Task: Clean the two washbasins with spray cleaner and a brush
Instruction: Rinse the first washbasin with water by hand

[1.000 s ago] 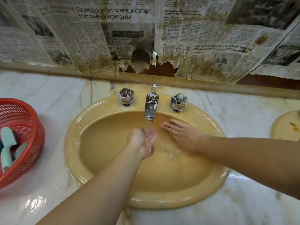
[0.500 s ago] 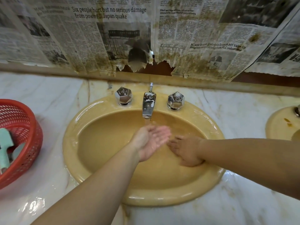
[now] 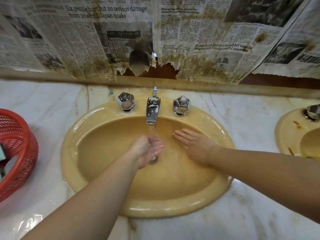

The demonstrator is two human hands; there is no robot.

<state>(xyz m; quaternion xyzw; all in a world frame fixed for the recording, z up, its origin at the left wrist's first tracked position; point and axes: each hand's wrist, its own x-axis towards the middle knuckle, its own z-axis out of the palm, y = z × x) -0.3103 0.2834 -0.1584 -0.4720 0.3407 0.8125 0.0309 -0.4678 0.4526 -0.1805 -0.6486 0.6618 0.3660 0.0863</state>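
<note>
Under the spout (image 3: 153,110) of the near washbasin (image 3: 97,170) water runs onto the left hand (image 3: 147,150), palm up, fingers loosely cupped, holding nothing. Right hand (image 3: 194,146) lies flat w/ straight fingers on the bowl wall just right of the spout; hands apart, neither grips anything. Looks like the rinse stage for this basin: wiping the bowl by hand under running water, prob. near the end. Next move, I'd judge: splash round the rim, then shut whichever knob feeds it; left knob (image 3: 125,101) and right knob (image 3: 181,105) flank the spout. Second washbasin (image 3: 287,135) sits far right of the spout, brown marks on its rim, so not done yet. No spray cleaner in view. Red basket (image 3: 26,153) far left of the spout holds a pale green item, maybe the brush; can't tell. Wet marble counter (image 3: 251,118) leaves open room between the basins.
</note>
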